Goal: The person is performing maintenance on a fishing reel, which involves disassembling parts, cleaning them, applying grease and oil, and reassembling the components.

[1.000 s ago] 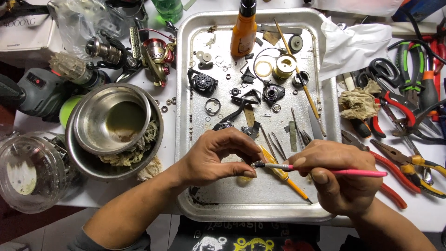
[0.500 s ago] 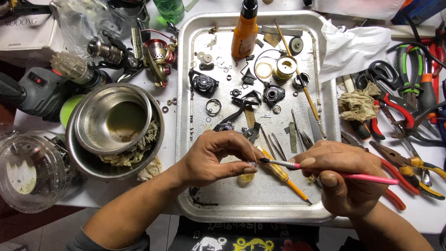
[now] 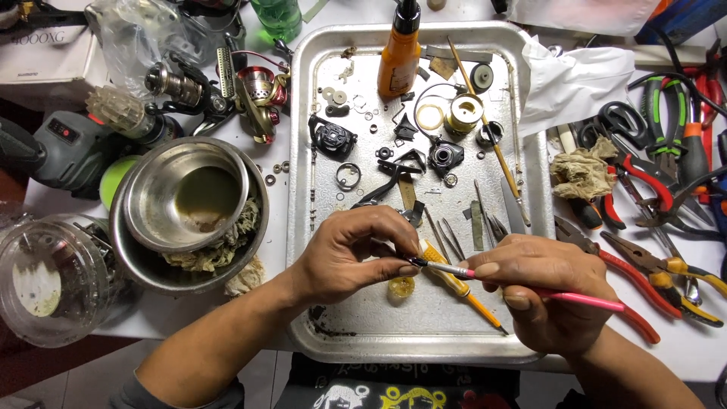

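1. Pink-handled brush [image 3: 530, 286] sits in my right hand [image 3: 549, 299], fingers clamped on its handle, over the near part of the metal tray [image 3: 424, 344].
2. My left hand [image 3: 356, 254] has its grip pinched shut on a small dark part [image 3: 415, 261], too tiny to identify; the bristles touch it.
3. Just beneath lie a yellow screwdriver [image 3: 458, 286] and a small yellow ring [image 3: 400, 286].
4. Far on the tray stands an orange bottle [image 3: 399, 57].
5. Left, on the tabletop, nested steel bowls [image 3: 185, 204]; right, red-handled pliers [image 3: 621, 303].
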